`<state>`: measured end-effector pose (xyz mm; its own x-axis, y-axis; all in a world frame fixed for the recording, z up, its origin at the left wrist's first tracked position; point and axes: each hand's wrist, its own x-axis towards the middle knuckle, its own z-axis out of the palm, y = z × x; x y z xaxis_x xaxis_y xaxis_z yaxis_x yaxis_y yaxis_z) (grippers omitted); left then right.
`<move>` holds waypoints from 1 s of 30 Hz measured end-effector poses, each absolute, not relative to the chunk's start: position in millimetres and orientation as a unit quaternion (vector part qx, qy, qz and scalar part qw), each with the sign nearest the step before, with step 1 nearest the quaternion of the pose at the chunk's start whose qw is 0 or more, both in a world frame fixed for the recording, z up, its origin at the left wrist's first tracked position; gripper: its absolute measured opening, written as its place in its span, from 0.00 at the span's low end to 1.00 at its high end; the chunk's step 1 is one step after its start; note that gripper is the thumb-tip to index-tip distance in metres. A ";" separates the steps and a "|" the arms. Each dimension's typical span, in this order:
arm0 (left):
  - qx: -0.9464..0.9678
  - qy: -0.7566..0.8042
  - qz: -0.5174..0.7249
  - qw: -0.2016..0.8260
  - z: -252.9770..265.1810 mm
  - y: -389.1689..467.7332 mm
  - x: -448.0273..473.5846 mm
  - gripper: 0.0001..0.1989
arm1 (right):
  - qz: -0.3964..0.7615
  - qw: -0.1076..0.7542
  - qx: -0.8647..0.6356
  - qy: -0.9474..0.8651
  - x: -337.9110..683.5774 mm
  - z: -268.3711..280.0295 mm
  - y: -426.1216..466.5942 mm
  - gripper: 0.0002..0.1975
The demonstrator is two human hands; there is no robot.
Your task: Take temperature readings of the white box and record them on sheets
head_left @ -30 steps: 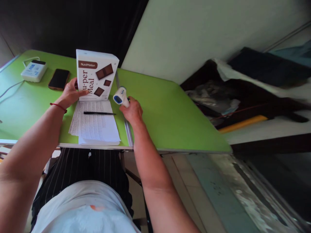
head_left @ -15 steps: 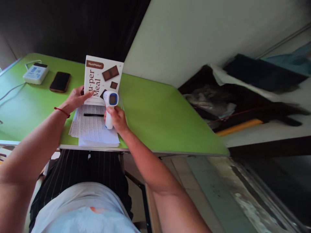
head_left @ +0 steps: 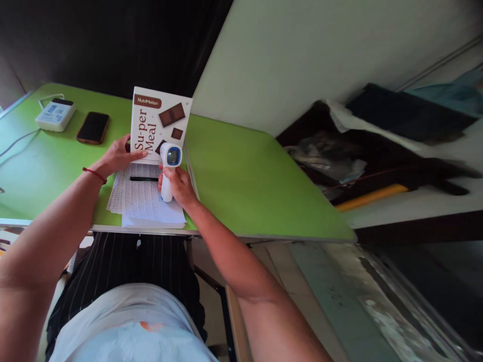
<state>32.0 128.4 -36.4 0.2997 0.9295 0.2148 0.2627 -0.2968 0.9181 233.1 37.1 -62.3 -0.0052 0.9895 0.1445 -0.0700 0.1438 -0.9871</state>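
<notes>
Upright over the far end of the papers is a white box [head_left: 145, 113] with chocolate pieces and "Su-per Meal" printed on its front. My left hand [head_left: 119, 155], a red string round its wrist, grips the box's lower left edge, thumb across the front. In my right hand [head_left: 178, 183] is a white infrared thermometer [head_left: 166, 191], its blue-rimmed screen facing me and its head overlapping the box's lower right corner. Beneath both hands lie handwritten sheets of paper [head_left: 145, 213]. A black pen [head_left: 143, 179] rests across them, its right end hidden behind my right hand.
The green table [head_left: 249, 186] stands against a wall. A dark phone [head_left: 93, 127] and a white device [head_left: 56, 115] with cables lie at its left. Off the right side are a shelf with crumpled cloth [head_left: 328, 156] and a yellow strip [head_left: 372, 197].
My left thumb has slid lower on the box, uncovering the start of "Su-per". The thermometer in my right hand has shifted slightly left, and its screen looks brighter.
</notes>
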 end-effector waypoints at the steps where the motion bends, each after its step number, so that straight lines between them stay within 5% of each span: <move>1: 0.695 0.429 0.406 0.410 -35.9 128.0 32.0 0.31 | 0.482 0.550 -0.440 -0.521 233.1 -62.2 37.0 0.26; 30: 0.699 0.445 0.400 0.392 -36.4 128.8 31.2 0.33 | 0.492 0.530 -0.434 -0.537 235.9 -60.4 34.8 0.29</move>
<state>31.2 128.8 -36.4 0.2839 0.9354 0.2107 0.3090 -0.2973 0.9034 235.9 34.8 -60.4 -0.0621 0.9878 0.1425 -0.0556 0.1391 -0.9887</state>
